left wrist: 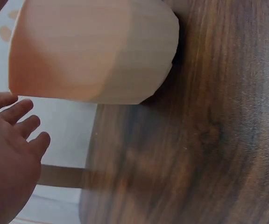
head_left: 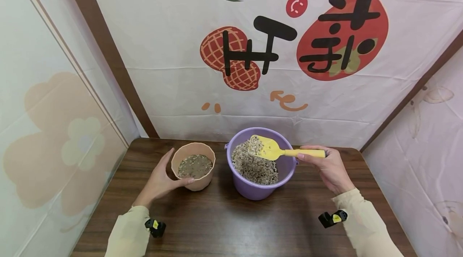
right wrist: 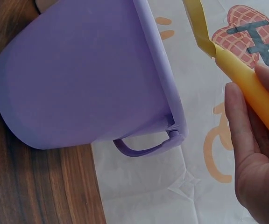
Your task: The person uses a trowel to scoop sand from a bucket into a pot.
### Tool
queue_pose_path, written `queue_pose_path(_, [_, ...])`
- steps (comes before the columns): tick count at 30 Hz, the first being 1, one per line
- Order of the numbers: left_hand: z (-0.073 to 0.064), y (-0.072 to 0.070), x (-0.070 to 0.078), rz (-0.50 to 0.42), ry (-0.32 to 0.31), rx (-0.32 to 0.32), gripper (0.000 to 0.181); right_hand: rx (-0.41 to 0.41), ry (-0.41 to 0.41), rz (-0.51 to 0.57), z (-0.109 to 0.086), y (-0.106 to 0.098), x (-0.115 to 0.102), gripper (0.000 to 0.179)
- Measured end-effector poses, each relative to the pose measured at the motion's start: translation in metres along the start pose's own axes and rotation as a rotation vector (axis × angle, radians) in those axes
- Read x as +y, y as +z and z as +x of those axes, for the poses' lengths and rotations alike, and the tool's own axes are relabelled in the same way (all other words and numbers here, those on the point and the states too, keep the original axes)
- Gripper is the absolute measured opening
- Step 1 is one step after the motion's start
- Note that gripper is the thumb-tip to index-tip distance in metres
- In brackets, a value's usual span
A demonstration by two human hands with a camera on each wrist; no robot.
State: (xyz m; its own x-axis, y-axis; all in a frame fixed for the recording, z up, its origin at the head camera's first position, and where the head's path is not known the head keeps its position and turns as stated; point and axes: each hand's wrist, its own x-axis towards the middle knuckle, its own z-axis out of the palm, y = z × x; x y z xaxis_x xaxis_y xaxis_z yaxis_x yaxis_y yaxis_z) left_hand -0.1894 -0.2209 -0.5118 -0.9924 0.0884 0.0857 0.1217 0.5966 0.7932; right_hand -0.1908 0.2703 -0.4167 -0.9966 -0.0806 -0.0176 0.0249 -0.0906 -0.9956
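Note:
In the head view my left hand (head_left: 162,180) spans the left side of a peach-coloured flowerpot (head_left: 198,185), its thumb against the near rim. Greyish granular soil fills part of the pot. The left wrist view shows the pot's wall (left wrist: 88,51) close up, the fingers at its rim. To the right, my right hand (head_left: 330,168) grips the handle of a yellow scoop (head_left: 271,149), whose blade carries some of the mix above a purple bucket (head_left: 253,192). Coarse grey-brown potting mix (head_left: 255,168) lies inside that bucket. The right wrist view shows thumb and fingers around the scoop's handle (right wrist: 246,79).
Pot and bucket stand side by side near the back of a dark wooden table (head_left: 231,225). A printed white cloth (head_left: 173,68) hangs right behind them. The bucket's purple handle (right wrist: 146,151) hangs down along its side.

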Motion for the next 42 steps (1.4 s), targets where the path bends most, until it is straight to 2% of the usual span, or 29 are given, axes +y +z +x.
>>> queue_pose_path(11, [0.0,0.009,-0.012,-0.068,-0.01,0.01,0.123,-0.003,-0.003,0.014,0.0,0.003,0.0,0.035])
queue_pose_path(14, [0.0,0.01,-0.013,-0.072,-0.014,0.018,0.122,-0.001,-0.002,0.017,0.0,0.008,-0.001,0.041])
queue_pose_path(20, [0.001,0.012,-0.014,-0.078,-0.023,0.022,0.122,0.008,0.009,-0.016,0.003,0.02,-0.002,0.041])
queue_pose_path(27, [0.0,0.012,-0.014,-0.067,-0.037,0.021,0.122,-0.005,0.032,-0.048,0.011,0.041,-0.001,0.029])
queue_pose_path(36, [0.001,0.012,-0.013,-0.062,-0.045,0.022,0.122,-0.074,0.046,-0.05,0.023,0.081,-0.002,0.04])
queue_pose_path(42, [0.001,0.012,-0.013,-0.066,-0.057,0.017,0.123,-0.116,0.036,-0.084,0.033,0.105,-0.002,0.038])
